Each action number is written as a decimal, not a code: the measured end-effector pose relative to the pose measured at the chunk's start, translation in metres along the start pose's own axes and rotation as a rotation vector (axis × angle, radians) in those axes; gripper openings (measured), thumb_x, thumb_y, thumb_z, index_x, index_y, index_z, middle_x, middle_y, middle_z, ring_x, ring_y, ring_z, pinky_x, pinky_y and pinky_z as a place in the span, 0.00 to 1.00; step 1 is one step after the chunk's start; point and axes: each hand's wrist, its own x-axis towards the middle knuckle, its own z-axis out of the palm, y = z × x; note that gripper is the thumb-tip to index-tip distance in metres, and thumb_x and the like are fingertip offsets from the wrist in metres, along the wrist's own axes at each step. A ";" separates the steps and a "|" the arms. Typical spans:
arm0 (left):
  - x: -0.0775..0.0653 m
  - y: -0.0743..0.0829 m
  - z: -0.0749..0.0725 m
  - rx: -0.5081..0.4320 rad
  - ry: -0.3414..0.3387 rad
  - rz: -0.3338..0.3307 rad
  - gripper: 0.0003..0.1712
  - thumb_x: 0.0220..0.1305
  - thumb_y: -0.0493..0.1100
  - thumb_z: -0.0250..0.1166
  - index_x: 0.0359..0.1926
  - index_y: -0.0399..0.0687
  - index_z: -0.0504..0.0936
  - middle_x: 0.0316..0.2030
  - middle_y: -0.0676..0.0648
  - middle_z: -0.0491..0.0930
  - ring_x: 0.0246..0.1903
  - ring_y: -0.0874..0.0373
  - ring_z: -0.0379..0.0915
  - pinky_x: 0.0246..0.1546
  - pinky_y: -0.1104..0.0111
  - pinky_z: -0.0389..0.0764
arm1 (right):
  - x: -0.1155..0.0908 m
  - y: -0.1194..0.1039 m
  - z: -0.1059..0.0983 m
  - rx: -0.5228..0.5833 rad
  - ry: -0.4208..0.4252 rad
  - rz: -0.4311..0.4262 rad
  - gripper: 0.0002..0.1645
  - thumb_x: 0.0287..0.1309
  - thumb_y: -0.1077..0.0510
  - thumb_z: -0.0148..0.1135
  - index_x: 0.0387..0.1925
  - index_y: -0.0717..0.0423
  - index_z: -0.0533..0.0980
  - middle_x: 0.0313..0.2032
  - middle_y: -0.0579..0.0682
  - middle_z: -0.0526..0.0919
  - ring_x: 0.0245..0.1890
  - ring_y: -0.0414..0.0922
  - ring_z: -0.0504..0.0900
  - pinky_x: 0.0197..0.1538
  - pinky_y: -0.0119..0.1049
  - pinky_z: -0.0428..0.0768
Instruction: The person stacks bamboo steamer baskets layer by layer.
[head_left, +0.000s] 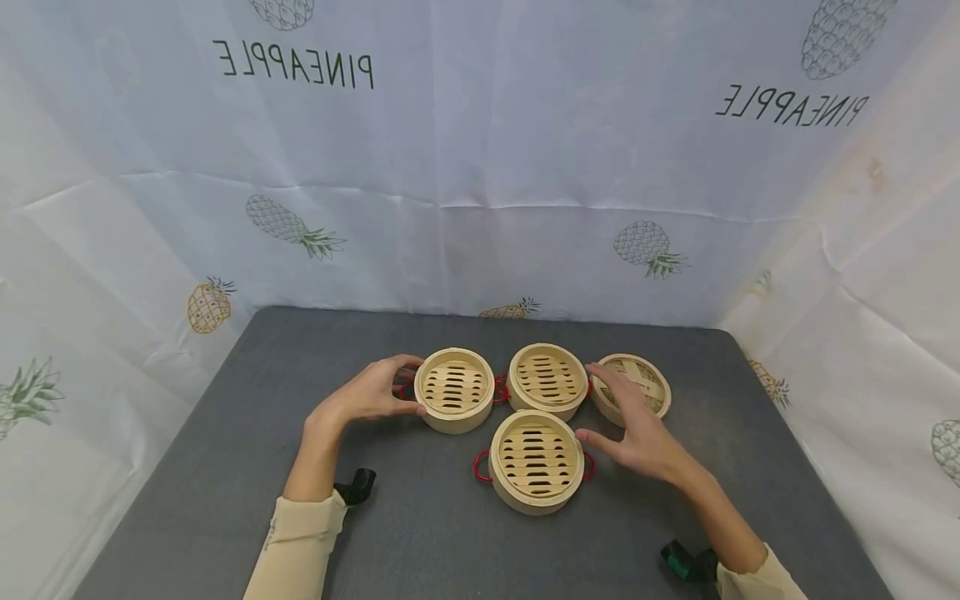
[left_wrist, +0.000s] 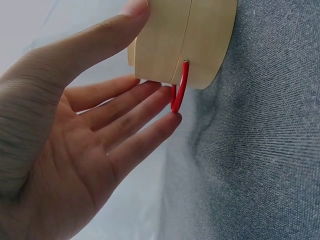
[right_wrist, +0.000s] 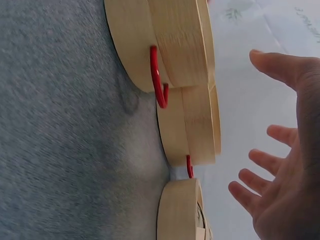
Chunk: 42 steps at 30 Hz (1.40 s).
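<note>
Beside the left bamboo steamer basket (head_left: pixel 453 388), my left hand (head_left: pixel 375 387) has its thumb at the near wall and its fingertips at the back. In the left wrist view the fingers (left_wrist: pixel 135 115) are nearly straight around a red handle (left_wrist: pixel 180 90), tips right at the basket (left_wrist: pixel 175 35). My right hand (head_left: pixel 637 429) is spread above the table, right of the front basket (head_left: pixel 536 454) and overlapping the lidded one (head_left: pixel 654 387). Nothing lies between its thumb and fingers (right_wrist: pixel 262 162) in the right wrist view. A middle basket (head_left: pixel 549 379) stands behind the front one.
The baskets stand close together on a dark grey table (head_left: pixel 420 533), with red handles on their sides. Behind it and at both sides hangs a pale pineapple-print cloth (head_left: pixel 480 150). Black wrist devices (head_left: pixel 356 486) sit by both sleeves.
</note>
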 end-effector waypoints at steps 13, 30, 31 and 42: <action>0.002 -0.002 -0.001 -0.002 -0.008 -0.008 0.47 0.62 0.47 0.83 0.75 0.33 0.72 0.69 0.32 0.79 0.67 0.35 0.81 0.64 0.47 0.87 | -0.014 -0.008 0.011 0.025 -0.016 -0.001 0.59 0.60 0.47 0.80 0.85 0.50 0.59 0.81 0.58 0.65 0.80 0.61 0.65 0.72 0.71 0.70; 0.003 0.001 -0.003 -0.003 -0.012 -0.001 0.48 0.61 0.47 0.83 0.75 0.32 0.72 0.69 0.32 0.79 0.66 0.35 0.81 0.64 0.47 0.87 | -0.033 -0.010 0.027 0.034 -0.036 0.024 0.55 0.61 0.45 0.80 0.83 0.45 0.62 0.76 0.47 0.72 0.74 0.52 0.76 0.69 0.59 0.78; 0.003 0.001 -0.003 -0.002 -0.011 0.000 0.48 0.61 0.47 0.83 0.75 0.32 0.72 0.69 0.32 0.79 0.66 0.35 0.82 0.64 0.47 0.87 | -0.033 -0.011 0.028 0.036 -0.037 0.028 0.54 0.62 0.45 0.80 0.82 0.45 0.63 0.76 0.47 0.73 0.74 0.52 0.76 0.69 0.60 0.79; 0.002 0.000 -0.001 -0.003 -0.006 0.002 0.47 0.61 0.46 0.83 0.75 0.31 0.71 0.69 0.31 0.80 0.66 0.36 0.82 0.63 0.47 0.87 | -0.038 -0.013 0.031 0.026 -0.046 0.025 0.49 0.59 0.44 0.81 0.77 0.46 0.70 0.71 0.42 0.77 0.72 0.47 0.78 0.67 0.58 0.81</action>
